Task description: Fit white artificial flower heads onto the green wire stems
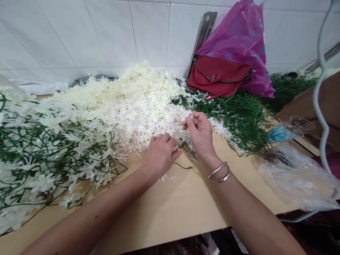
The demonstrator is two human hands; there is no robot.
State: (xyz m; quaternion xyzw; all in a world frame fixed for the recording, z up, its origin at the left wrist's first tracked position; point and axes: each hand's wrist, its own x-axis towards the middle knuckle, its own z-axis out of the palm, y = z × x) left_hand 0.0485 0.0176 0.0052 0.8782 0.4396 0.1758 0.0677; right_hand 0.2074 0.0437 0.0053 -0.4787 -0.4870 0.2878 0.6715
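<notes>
My left hand [161,155] is closed low over the table, fingers curled and tips hidden. A thin green artificial flower stem [183,166] runs out from beneath its thumb, and its grip on it is partly covered. Just to the right and higher, my right hand [200,132] pinches a small white flower piece [191,117] between thumb and forefinger. Both hands are at the front edge of a heap of loose white artificial flower heads [148,102]. One loose white flower piece [166,176] lies below my left hand.
White flowers on green stems [47,156] are piled at left. Bare green stems [236,117] lie at right, near a red handbag [217,76] and purple plastic bag [239,39]. A clear plastic bag [297,180], a plastic cup [284,132] and a white cable [317,95] are far right.
</notes>
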